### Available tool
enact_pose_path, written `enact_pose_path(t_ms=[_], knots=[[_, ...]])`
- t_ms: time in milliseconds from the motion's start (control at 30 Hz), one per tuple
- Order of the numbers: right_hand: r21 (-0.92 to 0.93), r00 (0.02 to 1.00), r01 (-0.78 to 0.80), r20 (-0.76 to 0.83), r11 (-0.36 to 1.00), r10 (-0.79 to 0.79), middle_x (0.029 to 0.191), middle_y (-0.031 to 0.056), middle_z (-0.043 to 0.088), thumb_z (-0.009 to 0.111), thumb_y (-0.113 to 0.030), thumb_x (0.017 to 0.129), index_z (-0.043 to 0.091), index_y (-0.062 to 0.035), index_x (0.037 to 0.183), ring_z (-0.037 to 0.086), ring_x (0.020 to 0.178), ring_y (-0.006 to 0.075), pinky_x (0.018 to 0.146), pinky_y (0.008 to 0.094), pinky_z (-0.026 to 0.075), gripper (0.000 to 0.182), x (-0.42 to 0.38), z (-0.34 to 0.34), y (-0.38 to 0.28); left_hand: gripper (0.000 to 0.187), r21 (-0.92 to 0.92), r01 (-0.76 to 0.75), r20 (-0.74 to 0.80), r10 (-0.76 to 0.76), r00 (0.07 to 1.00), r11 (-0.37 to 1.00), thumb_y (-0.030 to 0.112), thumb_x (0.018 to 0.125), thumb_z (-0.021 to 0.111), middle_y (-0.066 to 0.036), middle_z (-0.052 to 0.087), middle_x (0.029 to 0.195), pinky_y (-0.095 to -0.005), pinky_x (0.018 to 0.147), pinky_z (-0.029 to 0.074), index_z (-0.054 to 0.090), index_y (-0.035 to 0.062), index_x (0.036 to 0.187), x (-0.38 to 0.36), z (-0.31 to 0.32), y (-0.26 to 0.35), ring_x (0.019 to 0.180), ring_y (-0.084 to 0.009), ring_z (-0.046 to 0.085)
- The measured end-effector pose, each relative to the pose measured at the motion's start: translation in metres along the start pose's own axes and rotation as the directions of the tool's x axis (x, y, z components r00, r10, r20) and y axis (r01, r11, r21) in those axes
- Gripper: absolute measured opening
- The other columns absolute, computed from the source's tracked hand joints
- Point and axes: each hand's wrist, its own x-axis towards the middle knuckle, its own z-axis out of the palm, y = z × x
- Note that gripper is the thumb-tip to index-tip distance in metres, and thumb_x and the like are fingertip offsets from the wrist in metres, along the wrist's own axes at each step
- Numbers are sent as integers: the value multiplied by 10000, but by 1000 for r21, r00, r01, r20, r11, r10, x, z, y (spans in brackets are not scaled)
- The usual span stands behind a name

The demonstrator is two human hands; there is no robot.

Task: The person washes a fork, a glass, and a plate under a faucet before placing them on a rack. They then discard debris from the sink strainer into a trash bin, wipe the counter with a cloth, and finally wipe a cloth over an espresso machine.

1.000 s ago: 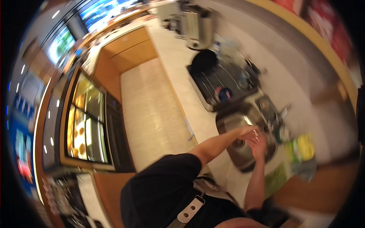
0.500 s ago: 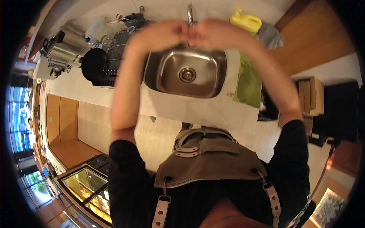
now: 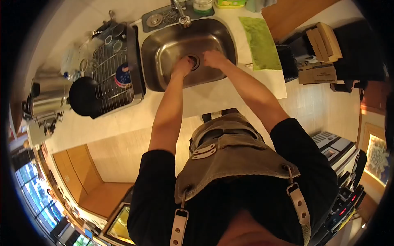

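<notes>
Both of my hands are low inside the stainless steel sink [image 3: 164,47]. My left hand [image 3: 183,65] is at the near left edge of the drain [image 3: 194,61], fingers curled and partly over the opening. Just right of the drain is my right hand [image 3: 214,59], its fingers also curled in. The fingers hide whatever either hand may hold. Above the far side of the basin hangs the faucet head [image 3: 185,21]; I see no water running from it.
A dish rack [image 3: 111,88] with a black pan [image 3: 83,96] stands left of the sink. A grey mat [image 3: 169,17] with a round metal piece [image 3: 154,19] lies behind it. A green cloth [image 3: 260,43] covers the right counter, near cardboard boxes [image 3: 318,74].
My hands have come down from the faucet into the sink and moved apart. The view has shifted and turned, showing more of the counter behind the basin. The drain looks darker now.
</notes>
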Motion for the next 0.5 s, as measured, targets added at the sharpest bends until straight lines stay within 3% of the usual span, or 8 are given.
enact_pose_path(t_ms=[33,200,267,300,333,367,433,500], knots=[[282,974,-224,43,933,221,1086,124,690,608,-145,841,737,-139,997,596,1176,345,962,493,502,203,-4,10,-8,336,-50,108,-50,-110,993,993,254,794,704,-150,709,1008,-497,884,510,693,89,1087,-13,-2,5,1120,-379,601],[203,977,-208,-2,957,213,998,131,710,654,-131,728,696,-123,927,660,1023,345,880,470,526,203,-7,-8,-13,166,-366,17,-208,-100,973,930,152,757,702,-142,686,888,-447,846,510,654,42,870,-39,-69,43,958,-365,635],[286,980,-180,131,941,148,1092,162,704,713,-197,710,739,-145,1008,647,1076,345,924,462,516,304,-16,-33,-22,179,-355,-94,-152,42,987,930,101,769,693,-149,692,922,-428,872,508,675,35,935,-41,-71,45,950,-348,650],[253,985,133,-137,958,-101,1331,221,583,784,-297,663,688,-189,1225,589,1184,382,1005,469,475,581,-14,3,-4,296,-393,-223,-143,180,973,892,124,813,690,-168,679,1061,-434,922,499,660,60,1100,-40,-64,39,1045,-359,632],[270,998,32,48,962,-47,1507,264,379,827,-397,618,535,-237,1421,447,1326,446,1111,497,373,869,-29,-22,-11,448,-266,-362,-103,347,932,894,183,847,685,-192,612,1208,-449,978,469,564,88,1267,-28,-52,23,1123,-382,592],[217,994,100,-59,971,-89,1550,268,294,827,-451,627,388,-254,1514,332,1393,485,1159,518,293,1009,-46,-51,-22,606,-152,-506,-60,503,862,849,242,881,680,-215,545,1356,-464,1034,440,468,116,1434,-16,-39,7,1200,-406,553],[466,950,243,-291,851,-112,1557,282,290,798,-374,746,363,-159,1523,292,1414,479,1169,539,251,917,-78,-80,-16,815,-454,-281,76,351,933,846,367,847,758,-223,488,1461,-412,1114,368,383,75,1510,-40,-96,46,1320,-350,503],[547,946,230,-321,805,-52,1409,198,542,718,-318,873,397,-130,1501,575,1222,356,1052,424,436,730,-135,-98,-2,803,-391,-173,241,281,929,904,421,879,727,-232,490,1461,-400,1118,358,412,-27,1466,-53,-144,77,1352,-339,478]])
